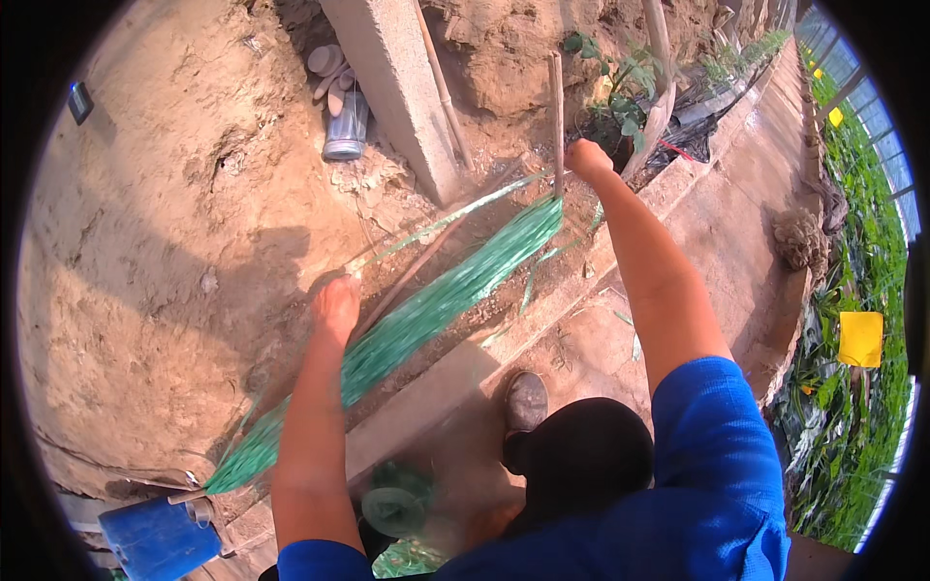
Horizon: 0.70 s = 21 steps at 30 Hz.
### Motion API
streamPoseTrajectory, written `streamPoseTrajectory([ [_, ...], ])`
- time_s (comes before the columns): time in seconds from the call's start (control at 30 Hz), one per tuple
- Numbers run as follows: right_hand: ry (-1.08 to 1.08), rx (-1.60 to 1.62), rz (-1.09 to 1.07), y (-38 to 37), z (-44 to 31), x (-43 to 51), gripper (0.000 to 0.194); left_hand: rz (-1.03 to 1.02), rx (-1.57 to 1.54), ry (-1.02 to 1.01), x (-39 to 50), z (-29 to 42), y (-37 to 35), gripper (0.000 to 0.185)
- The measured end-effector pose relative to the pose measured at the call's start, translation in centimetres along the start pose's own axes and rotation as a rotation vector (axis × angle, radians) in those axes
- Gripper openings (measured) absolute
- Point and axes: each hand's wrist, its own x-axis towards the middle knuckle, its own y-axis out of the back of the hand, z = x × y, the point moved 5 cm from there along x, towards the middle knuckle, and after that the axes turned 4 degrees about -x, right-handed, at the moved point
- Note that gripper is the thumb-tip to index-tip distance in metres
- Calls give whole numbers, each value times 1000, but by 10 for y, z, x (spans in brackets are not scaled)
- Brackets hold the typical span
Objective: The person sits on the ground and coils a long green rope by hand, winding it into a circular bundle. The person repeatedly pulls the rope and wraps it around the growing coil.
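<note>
A thin green plastic strand [465, 210] stretches between my two hands over bare soil. My left hand [338, 305] pinches its near end in closed fingers. At the other end my right hand [590, 160] is closed on the strand, just right of an upright wooden stake [557, 123]; its fingertips are partly hidden. Below the strand lies a long bundle of green plastic strands [443, 305], looped at the stake's foot. The bundle runs under my left forearm to a short wooden peg [187, 497] at lower left.
A concrete post [396, 94] and a thin pole [443, 87] lean near the earth bank. Beside them lie a glove [336, 80] and a clear plastic jar [346, 127]. A low concrete kerb [421, 428] borders the path. A blue container [160, 537] stands lower left; leafy plants [628, 109] grow beyond my right hand.
</note>
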Motion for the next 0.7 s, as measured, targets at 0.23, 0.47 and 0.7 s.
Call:
streamPoseTrajectory([
  [0.23,46,-33,12,-85,50,-95,20,287,-124,-202,-73,69,-18,35],
  [0.47,3,1074,-948,-49,-63,-292,12,63,-1080,-351,-161,171,-23,43],
  [0.7,734,150,-1189,27,-164,-407,9,403,-630,-674,-231,153,51,55],
])
